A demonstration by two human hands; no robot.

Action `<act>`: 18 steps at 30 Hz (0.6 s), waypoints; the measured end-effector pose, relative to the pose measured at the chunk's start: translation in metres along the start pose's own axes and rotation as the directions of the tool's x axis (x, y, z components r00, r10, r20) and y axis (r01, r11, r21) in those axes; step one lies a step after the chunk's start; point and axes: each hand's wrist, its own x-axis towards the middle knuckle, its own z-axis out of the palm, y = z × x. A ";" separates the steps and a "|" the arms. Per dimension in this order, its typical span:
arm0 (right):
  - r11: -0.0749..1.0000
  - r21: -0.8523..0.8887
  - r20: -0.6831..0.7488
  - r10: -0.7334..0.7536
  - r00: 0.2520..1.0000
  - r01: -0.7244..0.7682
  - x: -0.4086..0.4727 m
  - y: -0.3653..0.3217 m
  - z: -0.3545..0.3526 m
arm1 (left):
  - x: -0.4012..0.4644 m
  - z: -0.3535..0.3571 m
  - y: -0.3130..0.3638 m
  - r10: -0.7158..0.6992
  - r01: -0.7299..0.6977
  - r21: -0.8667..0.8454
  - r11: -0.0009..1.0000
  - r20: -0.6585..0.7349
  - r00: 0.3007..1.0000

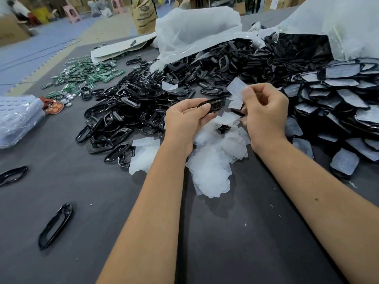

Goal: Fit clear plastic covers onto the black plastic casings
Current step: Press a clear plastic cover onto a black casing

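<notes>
The left hand (185,115) gripped a black casing (213,104) at centre frame, fingers curled round its near end, thumb laid along the top edge. The right hand (265,111) pinched a clear cover (238,90) between thumb and fingertips, just right of the casing and a little above it; whether cover and casing touched could not be told.

The casing appeared a thin, rigid, glossy ring, light and likely slippery; a hold across its long edges, as taken, should leave the opening free. The cover looked a thin, flexible film-like piece, very light, apt to bend or crease; a hold at one corner or edge seemed best, so that the opposite edge could be seated first.

Below the hands lay a heap of loose covers (211,167). Left of centre was a pile of bare casings (127,111); at right, a stack of fitted casings (338,95). Green circuit boards (86,76) lay upper left, white bags (194,29) at top, all on a grey table (82,232).
</notes>
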 end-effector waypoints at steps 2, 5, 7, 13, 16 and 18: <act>0.999 -0.052 0.024 0.017 1.000 -0.015 0.000 0.003 0.001 | 0.000 0.002 -0.001 0.034 -0.034 0.020 0.999 0.000 0.999; 0.995 -0.096 0.113 -0.009 0.994 0.020 -0.002 0.002 0.003 | -0.002 0.004 -0.002 0.086 -0.087 0.057 0.995 0.016 0.996; 0.994 -0.111 0.148 0.008 0.989 0.009 -0.003 -0.001 0.005 | -0.003 0.005 -0.003 0.112 -0.115 0.096 0.989 0.035 0.993; 0.988 -0.154 0.225 0.002 0.974 0.033 -0.005 -0.004 0.006 | -0.003 0.006 -0.005 0.157 -0.163 0.133 0.978 0.054 0.986; 0.971 -0.228 0.225 -0.019 0.974 0.072 -0.005 -0.002 0.005 | -0.003 0.008 -0.008 0.186 -0.193 0.229 0.954 0.049 0.981; 0.970 -0.233 0.226 -0.012 0.974 0.066 -0.005 -0.002 0.006 | -0.002 0.009 -0.009 0.205 -0.209 0.293 0.933 0.046 0.978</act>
